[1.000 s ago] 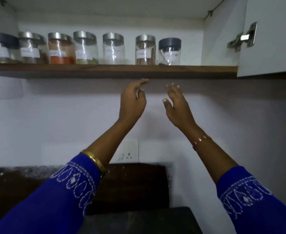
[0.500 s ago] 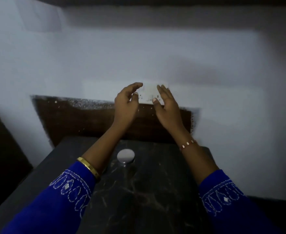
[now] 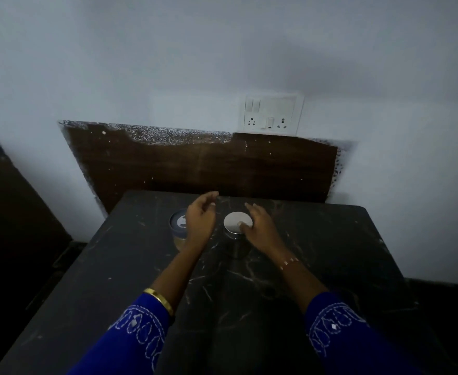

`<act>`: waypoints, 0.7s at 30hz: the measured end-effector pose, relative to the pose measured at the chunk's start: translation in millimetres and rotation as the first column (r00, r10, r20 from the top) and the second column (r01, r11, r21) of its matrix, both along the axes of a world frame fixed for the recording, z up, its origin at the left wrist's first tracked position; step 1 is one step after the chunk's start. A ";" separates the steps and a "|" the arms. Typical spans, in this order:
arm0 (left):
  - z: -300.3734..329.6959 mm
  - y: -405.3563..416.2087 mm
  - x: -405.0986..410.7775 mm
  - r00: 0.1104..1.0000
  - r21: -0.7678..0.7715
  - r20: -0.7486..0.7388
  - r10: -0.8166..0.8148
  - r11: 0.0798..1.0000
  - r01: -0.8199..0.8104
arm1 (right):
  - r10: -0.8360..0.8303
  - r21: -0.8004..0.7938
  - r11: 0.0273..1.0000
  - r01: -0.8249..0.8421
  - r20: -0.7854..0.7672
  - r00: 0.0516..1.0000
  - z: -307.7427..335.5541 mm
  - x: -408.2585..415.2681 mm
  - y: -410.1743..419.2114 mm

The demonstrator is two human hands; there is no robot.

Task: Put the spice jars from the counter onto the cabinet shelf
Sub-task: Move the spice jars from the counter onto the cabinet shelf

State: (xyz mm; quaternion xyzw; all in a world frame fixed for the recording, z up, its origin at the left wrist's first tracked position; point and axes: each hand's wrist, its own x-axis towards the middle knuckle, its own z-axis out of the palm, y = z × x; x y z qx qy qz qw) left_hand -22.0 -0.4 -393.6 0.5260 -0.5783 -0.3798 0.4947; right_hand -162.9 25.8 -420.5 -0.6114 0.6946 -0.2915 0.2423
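Observation:
Two spice jars stand on the dark marble counter [image 3: 317, 261]. The one with a silver lid [image 3: 234, 222] sits between my hands. The other, with a dark lid [image 3: 177, 221] and yellowish contents, is partly hidden behind my left hand. My left hand [image 3: 201, 220] hovers open between the two jars, fingers relaxed, holding nothing. My right hand [image 3: 260, 228] is open just right of the silver-lid jar, its thumb over the lid's edge and fingers spread. The cabinet shelf is out of view.
A white wall stands behind the counter, with a brown wooden backboard [image 3: 200, 163] and a white socket plate [image 3: 272, 115]. A dark surface [image 3: 11, 201] lies at the left, lower than the counter. The counter's edges drop off left and right.
The view has dropped from the shelf with its row of jars down to the counter. Both hands came down from under the shelf to the two jars.

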 end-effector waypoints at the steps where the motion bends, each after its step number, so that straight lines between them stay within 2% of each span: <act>1: -6.0 -4.8 2.8 1.000 0.017 0.015 -0.007 1.000 0.007 | -0.003 0.038 0.999 0.003 -0.016 1.000 -5.7 3.3 -3.6; 10: -32.8 -42.3 11.8 0.984 0.172 0.009 -0.178 0.970 0.174 | -0.062 0.264 0.961 0.077 -0.064 0.996 -35.8 26.5 -28.2; 17: -50.5 -60.3 19.4 0.959 0.279 0.040 -0.280 0.925 0.258 | -0.221 0.206 0.950 0.236 -0.092 0.971 -44.7 32.2 -33.3; 19: -54.3 -61.1 20.4 0.944 0.318 0.057 -0.324 0.903 0.290 | -0.268 0.179 0.945 0.273 -0.055 0.962 -45.8 34.1 -30.2; 21: -57.9 -59.7 20.5 0.931 0.347 0.073 -0.359 0.884 0.314 | -0.315 0.160 0.939 0.304 0.045 0.948 -48.2 36.9 -25.2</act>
